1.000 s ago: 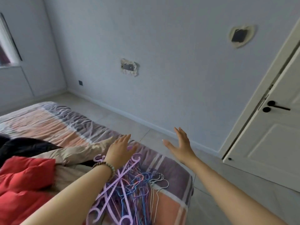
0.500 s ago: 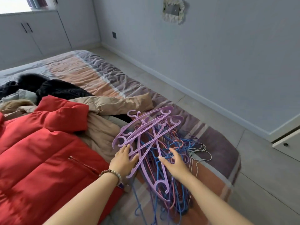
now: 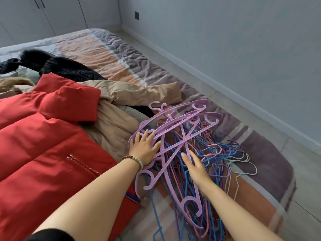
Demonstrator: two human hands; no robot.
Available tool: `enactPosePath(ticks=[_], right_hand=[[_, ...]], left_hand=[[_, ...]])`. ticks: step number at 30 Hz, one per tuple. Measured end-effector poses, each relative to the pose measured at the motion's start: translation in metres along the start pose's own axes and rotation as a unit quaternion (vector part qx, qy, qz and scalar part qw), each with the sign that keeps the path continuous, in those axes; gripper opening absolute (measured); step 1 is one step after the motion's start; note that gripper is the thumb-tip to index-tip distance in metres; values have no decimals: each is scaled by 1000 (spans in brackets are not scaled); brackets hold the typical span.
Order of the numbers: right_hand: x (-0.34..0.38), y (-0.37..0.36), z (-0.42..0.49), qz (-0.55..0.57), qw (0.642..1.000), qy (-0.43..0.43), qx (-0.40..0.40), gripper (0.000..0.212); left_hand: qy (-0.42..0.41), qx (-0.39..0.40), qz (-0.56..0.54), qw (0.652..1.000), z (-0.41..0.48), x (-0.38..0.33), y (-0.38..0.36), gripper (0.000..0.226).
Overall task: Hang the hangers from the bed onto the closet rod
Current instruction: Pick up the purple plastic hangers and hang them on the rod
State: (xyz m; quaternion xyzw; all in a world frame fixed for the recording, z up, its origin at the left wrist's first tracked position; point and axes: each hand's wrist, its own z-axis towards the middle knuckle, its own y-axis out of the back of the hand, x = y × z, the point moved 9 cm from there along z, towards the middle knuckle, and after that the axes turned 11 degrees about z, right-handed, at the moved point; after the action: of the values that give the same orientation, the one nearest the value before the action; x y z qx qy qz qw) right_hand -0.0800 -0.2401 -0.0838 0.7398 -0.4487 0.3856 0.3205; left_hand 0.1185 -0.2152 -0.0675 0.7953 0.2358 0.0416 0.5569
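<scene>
On the bed's near corner: a tangled pile of hangers [image 3: 175, 136] lies on the striped cover of the bed [image 3: 107, 54] — wide purple ones on top, thin blue, pink and white ones underneath and spilling to the right.
Left hand [image 3: 143, 146]: palm down on the left edge of the pile, fingers straight and spread across the purple hangers; it touches them but grips nothing.
Right hand [image 3: 195, 166]: palm down near the middle of the pile, fingers straight and close together, resting on purple and blue hangers; nothing is pinched or held.
Wrist: a bead bracelet [image 3: 132, 159] circles the left wrist.
Clothes: a red jacket [image 3: 43, 136] lies to the left of the pile, its edge just beside the left hand; a tan jacket [image 3: 132, 92] lies beyond it, 1 sleeve stretched toward the far end of the pile; a black garment [image 3: 66, 66] lies farther back.
Room: a pale tiled floor [image 3: 260, 122] runs along the right of the bed, below a grey wall [image 3: 225, 40] with a dark socket [image 3: 137, 15] — cupboard doors [image 3: 60, 13] stand at the far end.
</scene>
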Motion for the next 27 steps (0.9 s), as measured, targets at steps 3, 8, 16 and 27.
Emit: enactPosePath(ticks=[3,8,16,27], right_hand=[[-5,-3,6,5,1000,5,8,65],[-5,-3,11,3,999,40,-13,62],[-1,18,-4,-97,983,64,-140,56],[4,-38,-9,-47,996,41,-59,20]], left_hand=[[-6,25,-16,1000,11,0,-17,54],[-55,-18,-81,995,4,-4,-48,50],[-154,-175,-25,972,-72,-24,-23,58],[90,-46,-349,932,-43,29,-46,17]])
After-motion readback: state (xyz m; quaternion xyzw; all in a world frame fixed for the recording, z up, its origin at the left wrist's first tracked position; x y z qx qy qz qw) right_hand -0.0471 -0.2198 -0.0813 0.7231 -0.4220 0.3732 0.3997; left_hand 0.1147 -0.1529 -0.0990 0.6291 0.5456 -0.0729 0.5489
